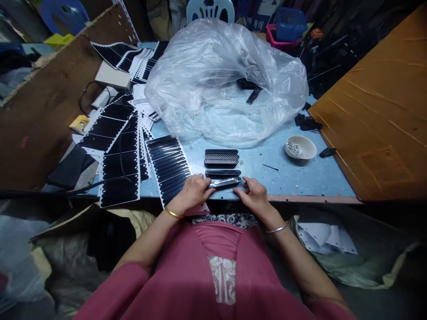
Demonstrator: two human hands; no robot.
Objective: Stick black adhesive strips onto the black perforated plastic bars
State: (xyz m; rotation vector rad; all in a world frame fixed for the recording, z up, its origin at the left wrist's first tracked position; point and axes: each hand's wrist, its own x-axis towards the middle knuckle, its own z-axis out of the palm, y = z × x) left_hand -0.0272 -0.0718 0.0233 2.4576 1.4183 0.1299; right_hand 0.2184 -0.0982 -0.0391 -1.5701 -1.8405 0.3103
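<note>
Cluttered workspace, with a pale blue table in front of the person and a light blue plastic chair way off beyond both hands. Left hand has its thumb and fingers pinched on the near end of a glossy dark strip, which sits right at the table's front edge and runs across toward the other hand. Right hand is at the strip's other end, thumb and fingertips a bit apart; can't tell if it's actually gripping or just up against it.

Just ahead of the hands, between them, is another black strip, and past that a patterned black piece. Further ahead of both is a huge crumpled clear plastic bag hogging the table, with some dark bits showing by it.

Off to the left hand's left you've got sheets of black strips, the nearest one running right up to that hand, plus more overlapping in a messy spread. Ahead and right of the right hand: a thin dark stick, then a white bowl with small shiny bits inside. Well out to its right, a big brown panel leans at a slant.
</note>
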